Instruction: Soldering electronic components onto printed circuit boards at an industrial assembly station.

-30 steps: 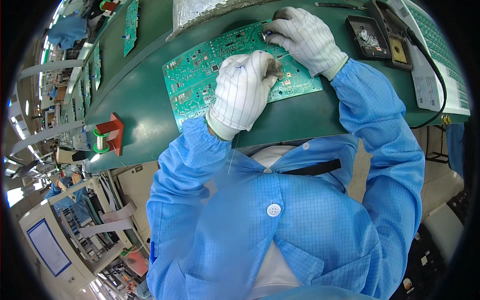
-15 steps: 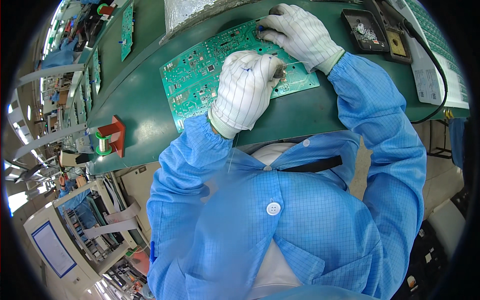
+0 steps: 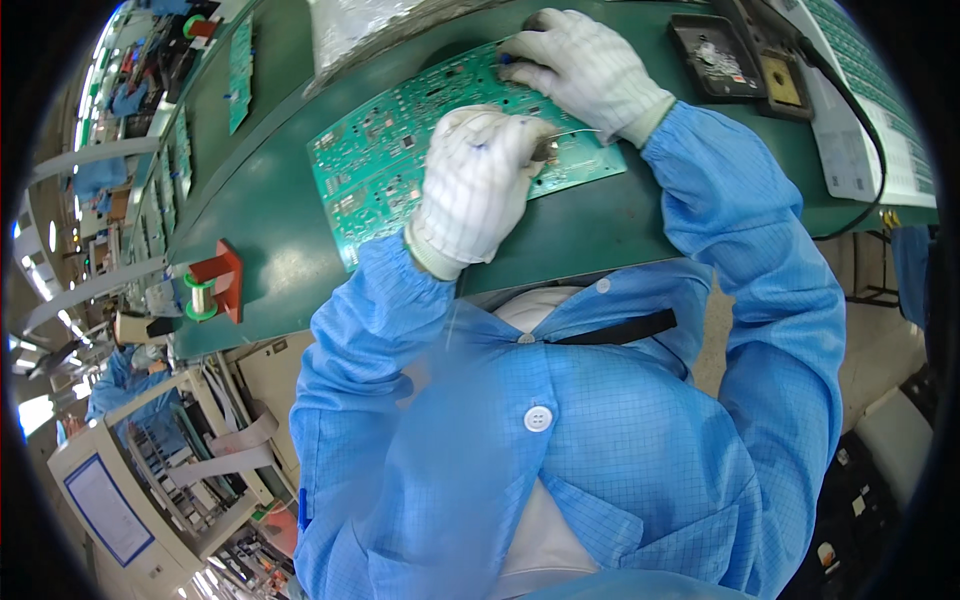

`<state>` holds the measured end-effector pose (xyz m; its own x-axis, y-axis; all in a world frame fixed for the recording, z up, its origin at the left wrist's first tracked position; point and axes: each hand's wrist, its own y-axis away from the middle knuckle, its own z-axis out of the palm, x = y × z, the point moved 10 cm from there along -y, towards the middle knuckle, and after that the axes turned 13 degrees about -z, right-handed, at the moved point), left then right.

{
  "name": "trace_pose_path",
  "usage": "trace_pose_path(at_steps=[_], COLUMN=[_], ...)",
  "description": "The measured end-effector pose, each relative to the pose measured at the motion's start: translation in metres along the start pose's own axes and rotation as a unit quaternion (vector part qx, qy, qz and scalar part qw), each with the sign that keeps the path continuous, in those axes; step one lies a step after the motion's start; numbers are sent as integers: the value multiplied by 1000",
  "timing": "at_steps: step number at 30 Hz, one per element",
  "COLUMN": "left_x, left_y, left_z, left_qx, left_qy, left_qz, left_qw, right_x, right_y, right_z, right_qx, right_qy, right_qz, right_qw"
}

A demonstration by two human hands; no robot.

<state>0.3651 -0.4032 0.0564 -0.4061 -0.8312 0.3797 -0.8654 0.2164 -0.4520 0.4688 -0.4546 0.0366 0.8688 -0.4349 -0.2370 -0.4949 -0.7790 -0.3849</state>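
A green circuit board [image 3: 370, 150] with many small parts lies on the green bench, partly covered by my hands. My left hand [image 3: 475, 185], in a white striped glove, is closed over the board's near middle. Between its dark-stained fingertips it pinches a thin solder wire [image 3: 575, 131], whose end sticks out to the right. My right hand [image 3: 595, 75], gloved too, reaches over the board's far right part. Its fingers are bent round the far edge, beside a small blue part [image 3: 505, 60]; the exact contact is hidden.
A solder spool [image 3: 201, 299] sits on a red stand [image 3: 230, 280] at left. A black tray [image 3: 715, 60] with scraps and a yellow sponge [image 3: 783, 80] stand at far right, beside a black cable [image 3: 865, 120]. A silvery bag [image 3: 370, 35] lies behind the board.
The whole view has shifted slightly to the left. Both hands keep nearly the same places on the board, and the left still pinches the wire.
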Motion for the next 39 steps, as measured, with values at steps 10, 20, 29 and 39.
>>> trace_pose_path(at_steps=[10, 20, 29, 39], left_x=[5, -7, -49, -82], left_y=[-10, 4, 14, 13], left_z=[4, 5, -36, -80], left_qx=[-70, -61, -27, -139], left_qy=[-81, 16, 382, 216], left_qz=[11, -86, -316, -476], left_qw=[994, 994, 868, 841], right_x=[7, 69, 158, 73], right_y=[8, 174, 199, 222], right_z=[-1, -65, -142, -156], right_qx=[100, 557, 405, 463], right_qy=[23, -433, -94, -13], right_qz=[-34, 363, 385, 362], right_qw=[994, 609, 824, 809])
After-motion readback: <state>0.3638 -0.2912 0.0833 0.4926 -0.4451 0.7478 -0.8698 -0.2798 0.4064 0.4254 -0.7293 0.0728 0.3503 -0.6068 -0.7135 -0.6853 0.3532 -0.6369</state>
